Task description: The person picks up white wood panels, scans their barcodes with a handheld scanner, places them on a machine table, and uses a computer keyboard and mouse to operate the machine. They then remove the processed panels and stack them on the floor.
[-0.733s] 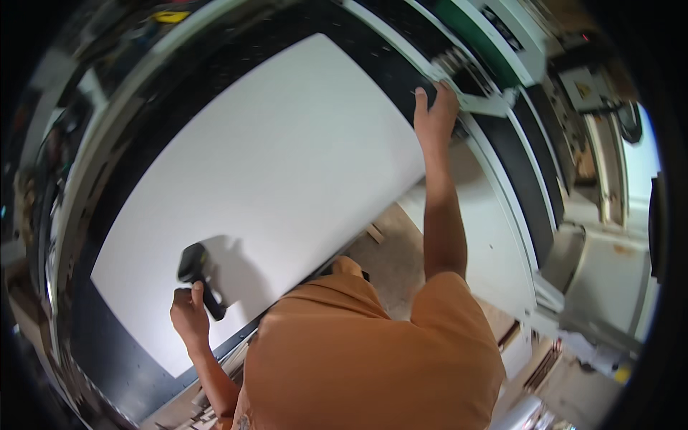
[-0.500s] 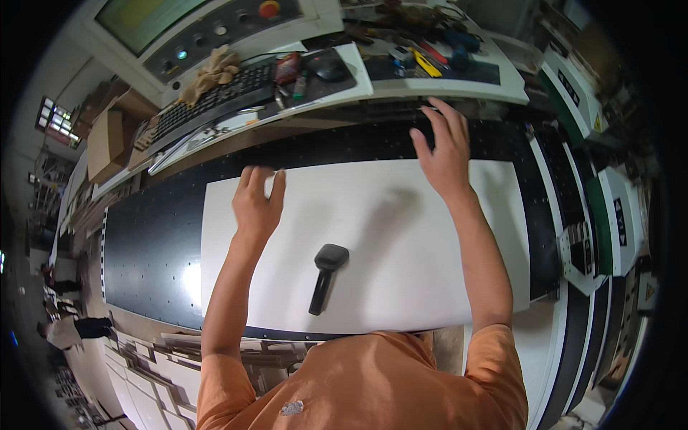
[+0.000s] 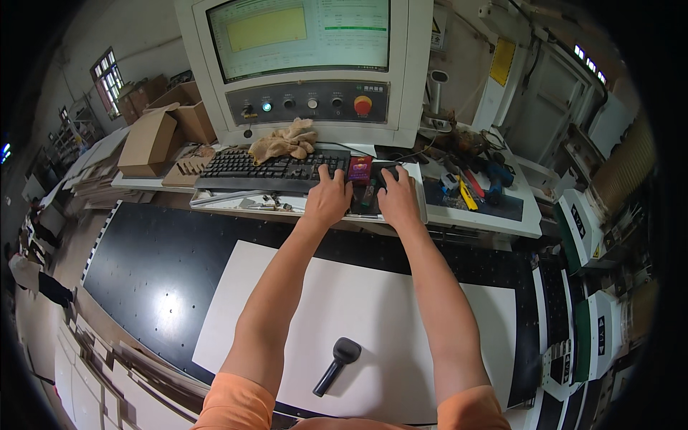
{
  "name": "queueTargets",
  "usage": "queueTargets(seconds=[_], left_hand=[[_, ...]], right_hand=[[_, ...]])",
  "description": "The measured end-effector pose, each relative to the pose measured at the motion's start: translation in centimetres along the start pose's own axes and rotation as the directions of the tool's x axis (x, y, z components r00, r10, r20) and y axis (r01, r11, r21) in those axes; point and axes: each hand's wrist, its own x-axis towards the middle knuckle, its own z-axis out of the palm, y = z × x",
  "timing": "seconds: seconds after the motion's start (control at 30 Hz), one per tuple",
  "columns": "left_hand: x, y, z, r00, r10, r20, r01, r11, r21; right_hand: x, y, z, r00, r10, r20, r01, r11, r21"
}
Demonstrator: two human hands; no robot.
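My left hand point(image 3: 330, 199) rests its outstretched fingers on the right end of a black keyboard point(image 3: 247, 170). Beside it, my right hand point(image 3: 399, 203) lies over a black computer mouse point(image 3: 389, 171), which shows only in part past the fingers. A small red packet point(image 3: 360, 169) and a green lighter-like item point(image 3: 368, 195) sit between the two hands. Behind the keyboard stands a lit monitor point(image 3: 301, 36) showing a yellow rectangle. Under my forearms, a black handheld scanner point(image 3: 345, 352) lies on a white board point(image 3: 330, 301).
Crumpled work gloves point(image 3: 287, 140) lie across the keyboard's back. A control panel point(image 3: 301, 102) with a red knob point(image 3: 362, 106) is below the screen. Tools, including a yellow cutter point(image 3: 467, 193), lie at right. Cardboard boxes point(image 3: 154, 140) stand at left. The board lies on a black machine bed point(image 3: 165, 251).
Both hands have moved forward from above the white board, the left to the keyboard and the right to the mouse. The view has tilted up, bringing in the whole control panel and more screen.
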Motion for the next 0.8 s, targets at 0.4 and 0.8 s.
queueTargets(seconds=[0.4,0.8], left_hand=[[-0.28,0.26,-0.32,0.999,-0.034,0.016,0.035,0.999,-0.040],[-0.49,0.10,-0.12,0.998,0.002,-0.058,-0.003,1.000,-0.020]], right_hand=[[-0.23,-0.32,-0.40,1.000,0.001,-0.030,-0.001,1.000,0.012],[-0.05,-0.48,-0.56,1.000,0.023,-0.006,-0.023,1.000,0.015]])
